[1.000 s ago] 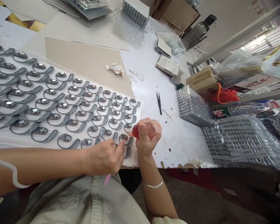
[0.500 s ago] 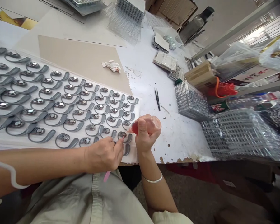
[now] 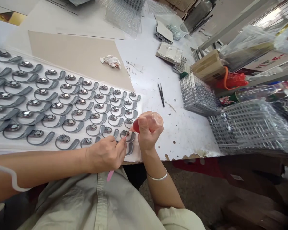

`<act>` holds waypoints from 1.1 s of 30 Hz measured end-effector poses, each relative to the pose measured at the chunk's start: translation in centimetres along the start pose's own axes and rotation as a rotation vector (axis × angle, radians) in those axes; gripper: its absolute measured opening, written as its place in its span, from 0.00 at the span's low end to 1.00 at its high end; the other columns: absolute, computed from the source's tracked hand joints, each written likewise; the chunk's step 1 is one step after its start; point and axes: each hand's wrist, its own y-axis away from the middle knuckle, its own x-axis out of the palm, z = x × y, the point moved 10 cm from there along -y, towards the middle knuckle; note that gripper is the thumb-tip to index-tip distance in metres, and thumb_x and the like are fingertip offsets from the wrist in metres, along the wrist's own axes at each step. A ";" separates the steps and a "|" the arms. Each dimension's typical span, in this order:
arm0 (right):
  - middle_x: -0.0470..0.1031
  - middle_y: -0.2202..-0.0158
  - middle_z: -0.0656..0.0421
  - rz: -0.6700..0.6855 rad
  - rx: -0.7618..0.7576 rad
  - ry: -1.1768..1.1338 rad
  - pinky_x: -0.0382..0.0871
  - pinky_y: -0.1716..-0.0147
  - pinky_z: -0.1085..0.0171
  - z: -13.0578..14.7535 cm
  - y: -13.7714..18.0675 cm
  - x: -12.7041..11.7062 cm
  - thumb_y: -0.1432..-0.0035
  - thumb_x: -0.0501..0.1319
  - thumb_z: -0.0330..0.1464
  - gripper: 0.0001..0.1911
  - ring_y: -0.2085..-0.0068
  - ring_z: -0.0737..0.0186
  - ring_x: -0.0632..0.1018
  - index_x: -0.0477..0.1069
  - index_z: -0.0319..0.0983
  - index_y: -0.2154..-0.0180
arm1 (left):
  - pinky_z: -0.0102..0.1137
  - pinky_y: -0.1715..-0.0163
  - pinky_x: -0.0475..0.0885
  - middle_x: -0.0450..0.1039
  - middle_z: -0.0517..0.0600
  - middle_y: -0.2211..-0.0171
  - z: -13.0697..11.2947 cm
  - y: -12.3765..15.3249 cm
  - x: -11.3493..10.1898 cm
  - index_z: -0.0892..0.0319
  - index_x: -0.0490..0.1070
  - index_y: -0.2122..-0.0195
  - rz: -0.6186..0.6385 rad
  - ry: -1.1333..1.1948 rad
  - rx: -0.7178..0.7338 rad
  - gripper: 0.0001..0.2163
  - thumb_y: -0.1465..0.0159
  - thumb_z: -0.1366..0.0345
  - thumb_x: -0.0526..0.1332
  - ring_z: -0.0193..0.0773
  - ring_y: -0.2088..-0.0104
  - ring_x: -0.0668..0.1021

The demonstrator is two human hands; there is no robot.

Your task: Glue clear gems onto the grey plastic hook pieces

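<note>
My left hand (image 3: 107, 154) is closed around a slim pink tool (image 3: 109, 176), whose flat end sticks out below the palm. Its tip meets a round part (image 3: 125, 133) on a grey curved strip near the front right corner of the white sheet (image 3: 139, 108). In my right hand (image 3: 147, 137) is a squeeze bottle (image 3: 154, 120) of red liquid, lying tilted with its nozzle pointing left at that same part. Rows of similar grey curved strips (image 3: 71, 143), each with a round metallic piece, cover the sheet. My fingers hide some of the front row.
Black tweezers (image 3: 161, 95) and a thin stick (image 3: 170, 106) lie right of the sheet. A crumpled tissue (image 3: 110, 61) rests on beige board (image 3: 79, 54). Stacked clear plastic trays (image 3: 249, 127) line the right side, beside a plastic bottle (image 3: 256, 92) and a cardboard box (image 3: 206, 65).
The view has shifted slightly, so the table contents sit a little higher and further left. Both hands keep their holds, with tool and nozzle still at the same round part.
</note>
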 end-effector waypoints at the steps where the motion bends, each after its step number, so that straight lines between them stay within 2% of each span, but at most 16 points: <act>1: 0.66 0.79 0.63 0.001 -0.009 -0.007 0.66 0.80 0.66 0.1 0.0 0.0 0.42 0.63 0.37 0.13 0.79 0.68 0.71 0.67 0.38 0.74 | 0.32 0.81 0.68 0.77 0.70 0.63 0.0 0.0 0.0 0.75 0.73 0.65 -0.003 0.003 -0.001 0.04 0.40 0.78 0.61 0.41 0.75 0.78; 12: 0.65 0.80 0.64 -0.015 -0.062 0.015 0.66 0.81 0.68 0.9 -0.1 -0.1 0.40 0.62 0.38 0.15 0.81 0.71 0.70 0.64 0.38 0.76 | 0.32 0.81 0.68 0.77 0.67 0.63 0.1 -0.1 -0.1 0.72 0.74 0.67 0.015 -0.019 0.000 0.03 0.40 0.76 0.61 0.36 0.80 0.74; 17: 0.65 0.81 0.65 0.002 -0.033 0.020 0.66 0.82 0.67 0.5 -0.1 0.1 0.40 0.61 0.39 0.16 0.82 0.70 0.70 0.64 0.38 0.75 | 0.31 0.81 0.67 0.77 0.66 0.63 0.1 -0.1 0.0 0.71 0.74 0.67 0.040 -0.016 0.012 0.03 0.40 0.77 0.61 0.36 0.80 0.74; 22: 0.65 0.81 0.64 -0.009 -0.070 0.029 0.65 0.82 0.66 0.8 -0.1 -0.2 0.40 0.61 0.38 0.15 0.81 0.70 0.69 0.65 0.39 0.76 | 0.31 0.79 0.67 0.77 0.66 0.62 0.1 -0.2 0.1 0.71 0.73 0.66 0.064 -0.018 0.025 0.04 0.39 0.78 0.59 0.36 0.78 0.75; 33: 0.65 0.78 0.64 -0.017 -0.096 0.078 0.67 0.80 0.66 1.0 0.3 -0.7 0.40 0.61 0.37 0.14 0.79 0.70 0.70 0.64 0.38 0.75 | 0.32 0.79 0.68 0.77 0.66 0.63 0.6 -0.3 -0.2 0.72 0.74 0.65 0.026 0.016 -0.018 0.04 0.39 0.78 0.60 0.36 0.78 0.74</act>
